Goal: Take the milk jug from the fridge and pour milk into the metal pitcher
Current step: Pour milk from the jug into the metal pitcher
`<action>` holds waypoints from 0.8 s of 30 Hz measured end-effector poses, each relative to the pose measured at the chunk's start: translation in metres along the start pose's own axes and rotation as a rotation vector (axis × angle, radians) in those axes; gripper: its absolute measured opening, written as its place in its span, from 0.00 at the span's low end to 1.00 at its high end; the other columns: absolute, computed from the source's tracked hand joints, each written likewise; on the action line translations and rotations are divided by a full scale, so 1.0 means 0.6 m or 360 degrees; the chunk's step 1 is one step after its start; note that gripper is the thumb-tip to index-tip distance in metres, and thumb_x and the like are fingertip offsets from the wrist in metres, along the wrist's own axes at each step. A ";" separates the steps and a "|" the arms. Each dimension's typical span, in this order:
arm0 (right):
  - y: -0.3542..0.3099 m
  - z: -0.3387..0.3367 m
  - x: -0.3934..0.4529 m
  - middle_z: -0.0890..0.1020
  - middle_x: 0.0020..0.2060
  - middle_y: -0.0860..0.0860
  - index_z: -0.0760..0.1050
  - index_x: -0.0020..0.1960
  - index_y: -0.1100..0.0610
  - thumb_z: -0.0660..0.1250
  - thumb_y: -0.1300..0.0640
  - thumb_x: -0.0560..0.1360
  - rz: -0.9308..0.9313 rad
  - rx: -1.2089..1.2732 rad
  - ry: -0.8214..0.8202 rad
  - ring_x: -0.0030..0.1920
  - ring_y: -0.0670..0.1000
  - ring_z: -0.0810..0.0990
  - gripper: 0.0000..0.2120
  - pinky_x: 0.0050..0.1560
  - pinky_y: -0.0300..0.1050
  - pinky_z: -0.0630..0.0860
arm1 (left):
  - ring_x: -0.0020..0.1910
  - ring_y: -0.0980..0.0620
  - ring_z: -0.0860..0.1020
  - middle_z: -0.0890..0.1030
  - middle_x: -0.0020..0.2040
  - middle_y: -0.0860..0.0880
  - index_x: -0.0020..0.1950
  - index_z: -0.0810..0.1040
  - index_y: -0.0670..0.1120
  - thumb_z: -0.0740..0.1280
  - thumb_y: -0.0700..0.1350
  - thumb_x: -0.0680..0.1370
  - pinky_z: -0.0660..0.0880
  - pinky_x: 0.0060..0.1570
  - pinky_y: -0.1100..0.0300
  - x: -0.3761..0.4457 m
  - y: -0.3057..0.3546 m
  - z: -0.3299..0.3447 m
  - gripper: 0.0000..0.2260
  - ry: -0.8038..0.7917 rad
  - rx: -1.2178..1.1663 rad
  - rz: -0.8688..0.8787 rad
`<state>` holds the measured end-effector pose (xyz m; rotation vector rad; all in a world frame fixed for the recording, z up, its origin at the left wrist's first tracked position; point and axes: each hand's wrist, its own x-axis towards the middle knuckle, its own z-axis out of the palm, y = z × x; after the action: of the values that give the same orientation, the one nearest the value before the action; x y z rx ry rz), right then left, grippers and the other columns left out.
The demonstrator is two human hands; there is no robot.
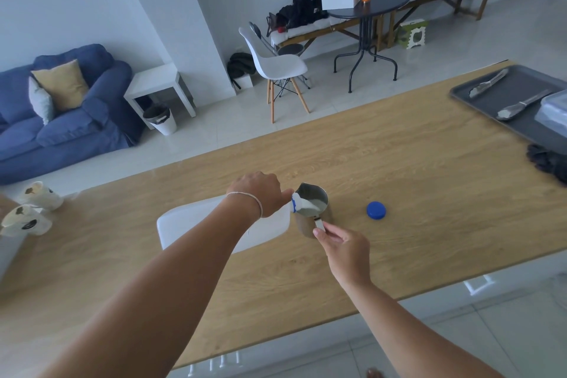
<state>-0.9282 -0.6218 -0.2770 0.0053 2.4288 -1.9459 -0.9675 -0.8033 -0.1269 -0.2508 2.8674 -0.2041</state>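
The left hand [260, 193] is closed around the neck end of the white milk jug [211, 224]. The jug is tipped almost onto its side above the wooden desk [399, 163], with its blue-ringed mouth at the rim of the metal pitcher [313, 209]. Milk lies inside the pitcher, which stands upright on the desk just right of the jug. A thin bracelet circles the left wrist.

The right hand [343, 242] pinches the pitcher handle [319, 223] between thumb and fingers; the remaining fingers are curled in.

The blue cap [376, 210] lies on the desk, near the pitcher on its right and apart from it. A grey tray [521, 83] occupies the far right corner of the desk and carries metal tongs [487, 83]. Beyond the desk stand a white chair [276, 61] and a blue sofa [67, 107].
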 end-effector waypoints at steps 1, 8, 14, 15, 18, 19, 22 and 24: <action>0.000 0.000 0.000 0.88 0.48 0.48 0.83 0.61 0.57 0.76 0.53 0.74 -0.0006 -0.0002 0.0000 0.48 0.40 0.86 0.17 0.47 0.28 0.78 | 0.44 0.44 0.76 0.73 0.38 0.50 0.36 0.68 0.50 0.52 0.65 0.80 0.73 0.45 0.53 0.001 0.000 0.000 0.23 -0.0001 0.0004 -0.0001; 0.001 0.000 0.001 0.88 0.48 0.47 0.83 0.61 0.57 0.76 0.53 0.74 0.0001 -0.0005 -0.0002 0.47 0.39 0.86 0.17 0.48 0.29 0.78 | 0.45 0.44 0.76 0.73 0.38 0.50 0.41 0.70 0.50 0.53 0.65 0.80 0.72 0.44 0.53 0.000 -0.004 0.001 0.21 -0.0009 0.0023 -0.0012; 0.001 0.000 0.000 0.88 0.48 0.47 0.83 0.61 0.57 0.76 0.53 0.74 -0.0020 -0.0014 0.0000 0.48 0.40 0.86 0.17 0.48 0.29 0.79 | 0.45 0.44 0.75 0.72 0.39 0.50 0.39 0.69 0.50 0.53 0.65 0.81 0.73 0.46 0.52 -0.002 -0.001 -0.003 0.22 -0.0011 0.0027 -0.0001; 0.001 0.000 0.000 0.88 0.48 0.47 0.83 0.61 0.57 0.76 0.53 0.74 -0.0027 -0.0013 0.0001 0.48 0.40 0.86 0.17 0.48 0.28 0.79 | 0.45 0.44 0.76 0.71 0.37 0.50 0.37 0.68 0.50 0.53 0.65 0.81 0.74 0.46 0.52 -0.002 -0.001 -0.003 0.22 -0.0015 0.0025 -0.0002; 0.002 0.000 -0.001 0.88 0.48 0.48 0.83 0.61 0.57 0.76 0.52 0.74 -0.0033 -0.0011 0.0003 0.48 0.41 0.86 0.17 0.49 0.29 0.79 | 0.45 0.45 0.76 0.72 0.38 0.50 0.41 0.70 0.49 0.52 0.65 0.81 0.75 0.47 0.52 -0.003 0.000 -0.004 0.22 -0.0017 0.0032 -0.0013; 0.002 0.000 0.000 0.88 0.48 0.48 0.83 0.61 0.57 0.76 0.52 0.74 -0.0032 -0.0011 0.0004 0.48 0.41 0.86 0.17 0.49 0.29 0.79 | 0.45 0.45 0.76 0.73 0.39 0.50 0.43 0.71 0.49 0.52 0.65 0.81 0.75 0.46 0.52 -0.004 0.000 -0.005 0.22 -0.0016 0.0038 -0.0013; 0.002 0.000 0.000 0.88 0.48 0.48 0.83 0.61 0.57 0.76 0.52 0.74 -0.0024 -0.0002 0.0002 0.48 0.40 0.86 0.17 0.49 0.29 0.79 | 0.45 0.45 0.75 0.75 0.43 0.49 0.45 0.72 0.49 0.52 0.65 0.81 0.72 0.45 0.53 -0.005 0.001 -0.006 0.21 -0.0010 0.0054 -0.0011; 0.001 0.000 0.000 0.88 0.48 0.47 0.83 0.61 0.58 0.76 0.53 0.74 -0.0020 0.0004 -0.0002 0.48 0.39 0.85 0.17 0.49 0.30 0.79 | 0.45 0.45 0.76 0.75 0.43 0.49 0.44 0.72 0.49 0.53 0.65 0.81 0.71 0.44 0.53 -0.005 0.002 -0.008 0.21 0.0002 0.0059 -0.0002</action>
<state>-0.9283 -0.6217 -0.2774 -0.0109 2.4312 -1.9536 -0.9663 -0.8010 -0.1221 -0.2454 2.8614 -0.2578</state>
